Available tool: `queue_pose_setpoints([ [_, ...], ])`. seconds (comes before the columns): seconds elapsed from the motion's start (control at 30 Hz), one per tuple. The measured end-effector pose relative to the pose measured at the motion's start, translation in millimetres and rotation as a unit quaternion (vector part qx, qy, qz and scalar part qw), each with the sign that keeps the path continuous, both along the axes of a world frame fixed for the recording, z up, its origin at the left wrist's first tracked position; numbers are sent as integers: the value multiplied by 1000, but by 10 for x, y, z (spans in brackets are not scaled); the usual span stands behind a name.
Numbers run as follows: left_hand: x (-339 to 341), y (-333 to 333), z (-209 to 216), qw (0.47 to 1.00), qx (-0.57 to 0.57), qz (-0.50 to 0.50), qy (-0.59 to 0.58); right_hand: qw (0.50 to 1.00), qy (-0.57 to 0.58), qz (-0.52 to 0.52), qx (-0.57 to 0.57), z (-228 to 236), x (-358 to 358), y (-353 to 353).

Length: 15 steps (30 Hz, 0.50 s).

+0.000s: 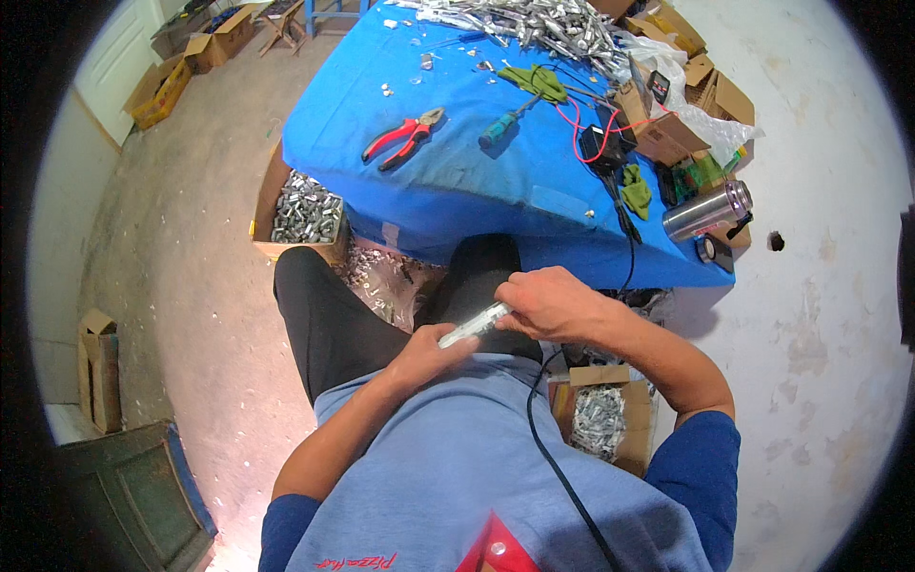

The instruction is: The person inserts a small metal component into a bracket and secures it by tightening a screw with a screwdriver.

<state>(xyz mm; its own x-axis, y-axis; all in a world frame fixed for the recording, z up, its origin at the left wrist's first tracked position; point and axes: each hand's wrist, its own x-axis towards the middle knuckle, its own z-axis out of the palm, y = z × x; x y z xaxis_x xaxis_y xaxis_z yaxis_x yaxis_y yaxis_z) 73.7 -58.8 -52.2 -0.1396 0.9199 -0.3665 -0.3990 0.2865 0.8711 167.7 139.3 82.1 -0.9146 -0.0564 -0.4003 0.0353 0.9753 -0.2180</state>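
Nearest is the blue-grey shirt (419, 467), with a black cable (548, 439) across it. Above the lap, the left hand (426, 355) grips the lower end of a silver metal piece (467, 329); the right hand (551, 300) pinches its upper end. In my judgement, the left hand should keep the piece steady, while the right fingers work lightly, in line with it, so that it does not bend or slip. Beside the lap is a carton (637, 429) of silver parts. On the blue-covered bench (457, 205), a steel bottle (707, 212) lies near the right near corner, pliers (408, 139) toward the left edge, a screwdriver (505, 126) between them. A metal heap (548, 24) covers the far edge. Beyond, boxes (219, 40) stand on a concrete floor (191, 286).
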Motion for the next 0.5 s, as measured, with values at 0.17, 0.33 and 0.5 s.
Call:
queue_pose_setpoints([
  [0.17, -4, -31, 29, 991, -12, 50, 126, 990, 137, 22, 29, -193, 115, -59],
  [0.33, -37, -43, -75, 963, -48, 83, 250, 982, 181, -22, 40, -385, 144, -135],
  [0.5, -28, -125, -97, 934, -88, 124, 323, 976, 204, -63, 45, -630, 168, -252],
])
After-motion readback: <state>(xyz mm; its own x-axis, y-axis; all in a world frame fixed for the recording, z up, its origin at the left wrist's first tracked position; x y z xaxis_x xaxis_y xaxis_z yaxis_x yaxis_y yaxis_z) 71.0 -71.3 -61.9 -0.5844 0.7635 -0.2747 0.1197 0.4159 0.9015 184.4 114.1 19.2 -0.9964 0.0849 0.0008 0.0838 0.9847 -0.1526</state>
